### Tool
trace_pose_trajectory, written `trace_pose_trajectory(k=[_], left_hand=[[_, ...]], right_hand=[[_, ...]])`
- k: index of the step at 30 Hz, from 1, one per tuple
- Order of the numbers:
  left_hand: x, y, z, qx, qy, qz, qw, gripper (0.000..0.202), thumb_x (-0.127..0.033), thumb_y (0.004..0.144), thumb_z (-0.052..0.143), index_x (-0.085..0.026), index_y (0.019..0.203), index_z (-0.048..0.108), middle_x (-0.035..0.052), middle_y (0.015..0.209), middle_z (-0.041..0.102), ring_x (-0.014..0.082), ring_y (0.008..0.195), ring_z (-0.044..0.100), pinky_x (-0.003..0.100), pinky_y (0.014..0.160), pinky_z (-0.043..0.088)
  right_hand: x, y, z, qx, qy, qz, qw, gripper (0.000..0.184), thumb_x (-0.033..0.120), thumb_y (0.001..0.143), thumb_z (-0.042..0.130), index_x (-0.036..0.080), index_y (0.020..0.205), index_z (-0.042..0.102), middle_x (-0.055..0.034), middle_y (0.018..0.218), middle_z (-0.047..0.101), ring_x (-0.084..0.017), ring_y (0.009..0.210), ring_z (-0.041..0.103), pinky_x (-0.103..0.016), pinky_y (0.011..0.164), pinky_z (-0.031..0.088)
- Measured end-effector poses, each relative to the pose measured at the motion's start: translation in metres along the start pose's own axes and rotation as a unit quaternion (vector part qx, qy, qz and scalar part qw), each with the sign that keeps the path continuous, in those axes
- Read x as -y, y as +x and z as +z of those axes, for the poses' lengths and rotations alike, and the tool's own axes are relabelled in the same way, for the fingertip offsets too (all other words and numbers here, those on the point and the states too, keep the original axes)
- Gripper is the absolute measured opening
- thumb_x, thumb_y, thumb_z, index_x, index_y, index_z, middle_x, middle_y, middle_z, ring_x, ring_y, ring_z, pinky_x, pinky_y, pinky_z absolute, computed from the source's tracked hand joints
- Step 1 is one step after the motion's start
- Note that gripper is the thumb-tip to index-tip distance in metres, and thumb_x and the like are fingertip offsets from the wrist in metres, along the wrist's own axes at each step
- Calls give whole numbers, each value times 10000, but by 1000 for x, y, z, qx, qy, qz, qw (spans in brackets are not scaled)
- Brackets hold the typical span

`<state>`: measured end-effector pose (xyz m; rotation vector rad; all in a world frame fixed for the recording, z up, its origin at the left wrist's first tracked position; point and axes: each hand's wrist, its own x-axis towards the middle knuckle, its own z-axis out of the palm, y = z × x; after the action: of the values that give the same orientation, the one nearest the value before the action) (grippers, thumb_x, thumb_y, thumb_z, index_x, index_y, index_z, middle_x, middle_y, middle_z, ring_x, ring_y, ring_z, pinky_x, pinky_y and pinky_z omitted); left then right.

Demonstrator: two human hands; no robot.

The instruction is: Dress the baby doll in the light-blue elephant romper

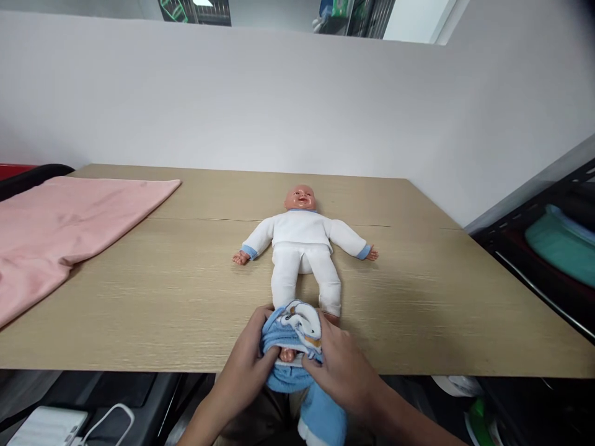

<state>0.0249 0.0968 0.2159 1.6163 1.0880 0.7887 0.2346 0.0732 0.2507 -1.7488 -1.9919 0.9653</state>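
Observation:
A baby doll (pixel 303 226) in a white top and white trousers with blue cuffs lies face up, its feet toward me. Bunched blue pants (pixel 286 337) with a white printed patch surround one of the doll's feet (pixel 287 355), whose toes show through the opening. My left hand (pixel 253 350) is closed on the left side of the bunched cloth. On the other side, my right hand (pixel 341 359) grips the pants near the doll's second foot. One blue leg with a white cuff hangs below the table edge.
The wooden table (pixel 186 297) meets a white wall (pixel 279 99) at the back. A pink cloth (pixel 79 229) lies over its left side. To the right is a dark rack (pixel 515 266) holding a green folded item (pixel 564 244). A white device with a cable (pixel 60 426) sits below at lower left.

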Motion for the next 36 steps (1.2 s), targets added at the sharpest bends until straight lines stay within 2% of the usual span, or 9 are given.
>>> trace_pose_trajectory(k=[4,9,14,17,21,27,29,32,36], left_hand=[[-2,2,-6,-28,-68,-3,997,339,-175,942,559,-232,1276,549,67,1256,671,265,1262,619,365,1087,497],[0,12,-19,-30,-53,14,998,265,-239,987,607,-216,1250,580,73,1230,667,251,1196,619,345,1063,482],[-2,31,-35,42,-37,30,998,101,-291,1006,643,-199,1032,610,17,996,636,206,958,589,301,895,482],[-4,40,-42,89,-38,20,995,150,-326,999,674,-195,990,600,13,984,624,205,952,577,299,877,474],[-2,45,-47,130,-63,1,989,196,-329,985,712,-205,1092,604,27,1112,633,221,1054,584,317,945,463],[7,52,-51,116,-62,5,991,242,-409,1015,703,-218,1136,618,-6,1019,555,196,986,537,303,919,446],[7,57,-53,117,-61,5,991,274,-440,1009,711,-226,1149,612,-8,1018,536,196,983,526,306,929,452],[8,63,-58,116,-49,4,992,342,-499,1003,712,-231,1187,606,2,1041,527,203,985,518,318,929,466],[12,68,-64,122,-47,12,991,493,-606,980,714,-249,1296,588,28,1120,550,223,1026,528,349,960,479]], right_hand=[[-18,2,7,-62,91,-12,994,567,164,813,670,237,1370,594,-92,1216,771,-290,1110,749,-390,943,592],[-22,9,7,-94,132,-71,984,516,168,846,684,224,1354,618,-68,1104,795,-255,967,774,-370,893,613],[-17,19,-6,-122,94,-138,978,619,98,802,686,211,1406,608,-122,1381,700,-297,1313,673,-435,1133,545],[-23,25,-8,-102,93,-161,977,628,76,814,670,218,1421,596,-111,1384,700,-278,1333,674,-413,1154,543],[-34,29,-12,-110,86,-184,973,529,94,851,663,207,1366,616,-120,1277,758,-286,1217,738,-401,1066,595],[-40,47,-44,-43,131,-177,974,173,185,860,745,199,1029,715,-27,941,778,-208,815,710,-305,763,595],[-42,57,-56,12,155,-160,975,258,304,856,845,197,1070,747,-21,983,792,-219,867,714,-310,779,593],[-41,68,-66,58,186,-148,970,495,467,813,929,219,1207,761,-24,1115,808,-260,1028,729,-358,917,603],[-35,66,-64,13,163,-155,974,589,519,864,884,247,1353,701,-57,1294,779,-296,1180,707,-421,1055,570]])
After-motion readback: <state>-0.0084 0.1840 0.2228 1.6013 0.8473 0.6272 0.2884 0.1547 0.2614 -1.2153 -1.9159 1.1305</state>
